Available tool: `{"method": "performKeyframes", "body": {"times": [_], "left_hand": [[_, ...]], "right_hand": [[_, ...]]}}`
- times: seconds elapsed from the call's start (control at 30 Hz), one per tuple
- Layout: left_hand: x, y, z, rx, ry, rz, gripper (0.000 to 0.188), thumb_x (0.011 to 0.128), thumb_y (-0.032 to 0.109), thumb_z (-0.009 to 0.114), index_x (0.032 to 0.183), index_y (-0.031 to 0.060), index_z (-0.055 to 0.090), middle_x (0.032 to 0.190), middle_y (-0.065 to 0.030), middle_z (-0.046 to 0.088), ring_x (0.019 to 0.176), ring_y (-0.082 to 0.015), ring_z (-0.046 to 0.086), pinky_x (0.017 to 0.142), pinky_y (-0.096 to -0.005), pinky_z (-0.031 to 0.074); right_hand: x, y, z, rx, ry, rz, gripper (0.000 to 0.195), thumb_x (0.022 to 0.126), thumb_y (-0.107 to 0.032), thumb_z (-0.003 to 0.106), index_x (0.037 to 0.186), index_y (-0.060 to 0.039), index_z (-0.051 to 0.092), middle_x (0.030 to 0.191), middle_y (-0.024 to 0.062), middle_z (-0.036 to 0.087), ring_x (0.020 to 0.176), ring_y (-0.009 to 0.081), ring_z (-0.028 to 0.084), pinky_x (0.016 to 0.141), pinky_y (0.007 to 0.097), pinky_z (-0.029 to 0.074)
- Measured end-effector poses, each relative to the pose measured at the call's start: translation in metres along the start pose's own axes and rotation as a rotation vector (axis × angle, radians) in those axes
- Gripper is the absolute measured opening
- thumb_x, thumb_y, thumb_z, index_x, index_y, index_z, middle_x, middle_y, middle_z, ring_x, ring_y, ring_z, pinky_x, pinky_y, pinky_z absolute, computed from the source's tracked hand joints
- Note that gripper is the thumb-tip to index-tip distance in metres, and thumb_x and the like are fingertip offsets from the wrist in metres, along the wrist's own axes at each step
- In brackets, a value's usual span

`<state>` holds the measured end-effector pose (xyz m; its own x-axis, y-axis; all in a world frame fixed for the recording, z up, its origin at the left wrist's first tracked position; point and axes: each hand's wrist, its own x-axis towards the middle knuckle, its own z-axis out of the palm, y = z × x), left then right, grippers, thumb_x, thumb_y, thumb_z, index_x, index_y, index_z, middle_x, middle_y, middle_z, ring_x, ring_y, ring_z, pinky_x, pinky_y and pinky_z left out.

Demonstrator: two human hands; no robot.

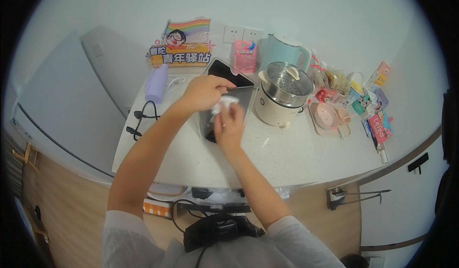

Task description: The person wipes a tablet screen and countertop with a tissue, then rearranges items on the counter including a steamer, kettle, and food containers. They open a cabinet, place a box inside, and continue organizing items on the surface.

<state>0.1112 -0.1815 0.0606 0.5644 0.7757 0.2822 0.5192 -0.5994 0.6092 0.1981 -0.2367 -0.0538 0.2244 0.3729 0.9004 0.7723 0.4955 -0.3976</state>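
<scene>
My left hand (206,92) grips the edge of a clear plastic box's lid (229,75), which stands tilted up and shows a dark patch. Below it lies the box's dark grey body (247,101) on the white countertop, partly hidden by my hands. My right hand (228,126), blurred, pinches a crumpled white tissue or cloth (226,103) over the box, close beneath my left hand. A black round thing (211,136) shows at the box's near end.
Right of the box stands a cream electric pot with a steel steamer (279,105); a mint kettle (281,51) is behind. Further right are a tray (324,133) with pink bowls, packets and boxes. At left are a purple hair dryer or bottle (156,85) and a black cable (145,115).
</scene>
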Motion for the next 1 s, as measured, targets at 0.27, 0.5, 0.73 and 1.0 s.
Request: {"method": "performKeyframes", "body": {"times": [0.27, 0.5, 0.73, 1.0], "left_hand": [[0.000, 0.005, 0.007, 0.037, 0.050, 0.013, 0.023, 0.077, 0.011, 0.049, 0.094, 0.0139, 0.064, 0.083, -0.0095, 0.063, 0.075, -0.0230, 0.059, 0.067, -0.0305, 0.044], [0.001, 0.019, 0.012, -0.004, 0.098, -0.027, 0.022, 0.078, 0.022, 0.049, 0.090, 0.0108, 0.064, 0.081, -0.0115, 0.063, 0.074, -0.0286, 0.059, 0.066, -0.0329, 0.046], [0.011, 0.003, -0.032, 0.133, 0.139, 0.209, 0.022, 0.079, 0.023, 0.051, 0.079, 0.0051, 0.063, 0.069, -0.0107, 0.061, 0.065, -0.0285, 0.058, 0.062, -0.0343, 0.044], [-0.007, -0.042, -0.026, 0.201, 0.153, 0.464, 0.017, 0.079, 0.018, 0.056, 0.075, 0.0030, 0.062, 0.093, -0.0091, 0.058, 0.094, -0.0255, 0.049, 0.080, -0.0320, 0.039]], "right_hand": [[-0.094, 0.026, -0.004, 0.144, -0.490, 0.087, 0.022, 0.065, 0.000, 0.060, 0.087, -0.0007, 0.062, 0.089, 0.0136, 0.049, 0.072, 0.0266, 0.051, 0.063, 0.0339, 0.045], [-0.028, 0.023, -0.057, 0.066, -0.167, 0.217, 0.023, 0.065, 0.001, 0.061, 0.088, -0.0014, 0.062, 0.087, 0.0107, 0.049, 0.069, 0.0211, 0.051, 0.059, 0.0283, 0.044], [-0.002, 0.041, -0.089, 0.127, 0.051, 0.290, 0.019, 0.071, 0.004, 0.060, 0.089, -0.0020, 0.059, 0.092, 0.0054, 0.047, 0.075, 0.0117, 0.047, 0.059, 0.0205, 0.039], [-0.001, 0.024, -0.087, 0.126, 0.016, 0.223, 0.021, 0.065, 0.003, 0.062, 0.086, -0.0007, 0.062, 0.087, 0.0079, 0.049, 0.071, 0.0153, 0.050, 0.061, 0.0242, 0.042]]}}
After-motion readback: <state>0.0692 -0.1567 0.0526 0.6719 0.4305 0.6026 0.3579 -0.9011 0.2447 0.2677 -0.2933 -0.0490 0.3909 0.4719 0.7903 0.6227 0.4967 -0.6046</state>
